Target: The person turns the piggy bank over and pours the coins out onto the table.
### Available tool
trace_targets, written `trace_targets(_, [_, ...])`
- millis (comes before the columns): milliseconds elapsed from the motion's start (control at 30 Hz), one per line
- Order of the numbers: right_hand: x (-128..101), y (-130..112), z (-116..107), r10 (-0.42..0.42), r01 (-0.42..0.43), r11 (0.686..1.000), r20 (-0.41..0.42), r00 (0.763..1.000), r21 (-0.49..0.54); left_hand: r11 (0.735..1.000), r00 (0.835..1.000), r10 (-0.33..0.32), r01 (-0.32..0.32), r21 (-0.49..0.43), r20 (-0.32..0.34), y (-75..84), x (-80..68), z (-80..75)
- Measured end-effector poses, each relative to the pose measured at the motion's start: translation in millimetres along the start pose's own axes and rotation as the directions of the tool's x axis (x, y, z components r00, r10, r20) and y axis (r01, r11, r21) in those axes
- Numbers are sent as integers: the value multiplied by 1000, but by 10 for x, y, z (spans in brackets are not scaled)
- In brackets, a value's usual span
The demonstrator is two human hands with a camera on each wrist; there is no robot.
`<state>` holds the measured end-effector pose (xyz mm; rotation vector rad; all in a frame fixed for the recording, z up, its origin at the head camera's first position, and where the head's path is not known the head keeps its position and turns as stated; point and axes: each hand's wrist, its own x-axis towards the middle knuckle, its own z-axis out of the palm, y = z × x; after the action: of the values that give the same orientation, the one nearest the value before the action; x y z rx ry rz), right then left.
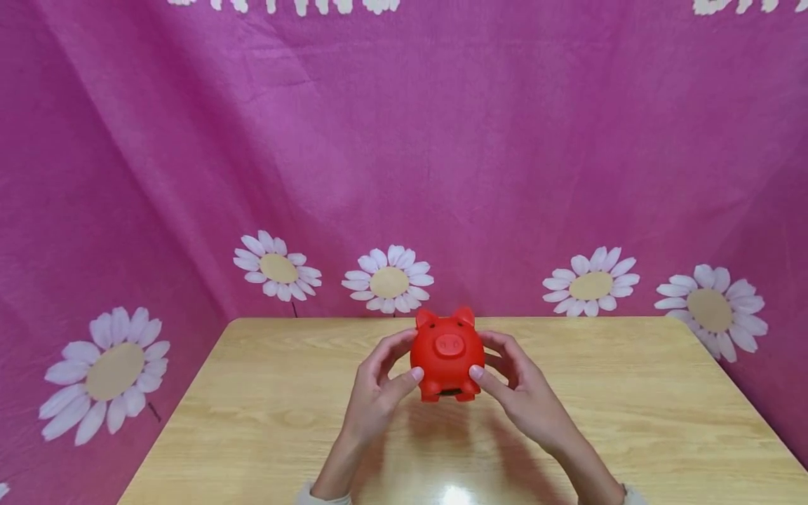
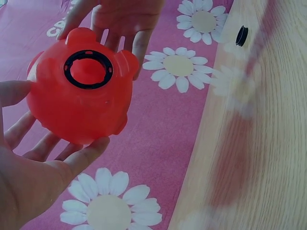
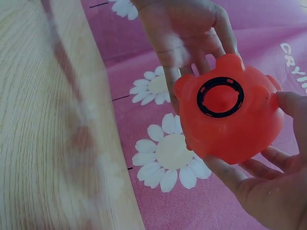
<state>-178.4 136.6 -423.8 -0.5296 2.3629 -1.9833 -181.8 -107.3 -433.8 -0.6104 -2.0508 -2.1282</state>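
A red piggy bank is held up over the table, its snout facing the head camera. My left hand grips one side, thumb on the front and fingers around the back. On the opposite side my right hand holds it the same way. Both wrist views show the bank's underside, where a black ring surrounds an open round hole between the feet. In the left wrist view a small round black plug rests on the table; the head view does not show it.
The light wooden table extends on both sides of my hands. Behind it and along the left and right hangs a magenta cloth printed with white daisies. The bank and hands cast shadows on the tabletop, and a bright reflection lies near its front.
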Motion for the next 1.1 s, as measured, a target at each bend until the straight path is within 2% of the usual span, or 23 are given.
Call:
trace_targets(133, [3,11,1,42,-42,999,1,999,11,1000,1000,-17,16,-23,-16,-12,0,22])
trace_targets(300, [4,33,16,97,-98,994,19,995,52,994,993,-102,99,-55,-55,-43,-17,45])
trace_targets(467, [-1,60,19,30,-31,997,15,999,71,985,987,-155,151,-89,-41,-69,-20,50])
trace_targets(667, [8,82,2,-43,42,998,14,999,57,989,987,-149,149,-15,-65,-84,-6,79])
trace_targets(867, [-18,94,-2,-143,143,987,-4,990,75,992,993,-110,107,-67,-48,-54,-19,104])
trace_targets(933, [-14,94,2,-151,151,986,-11,989,72,994,996,-84,81,-74,-39,-41,-20,99])
trace_targets(1100, [3,82,-7,-95,93,993,16,995,74,998,1000,-15,14,-61,-14,-32,-16,63])
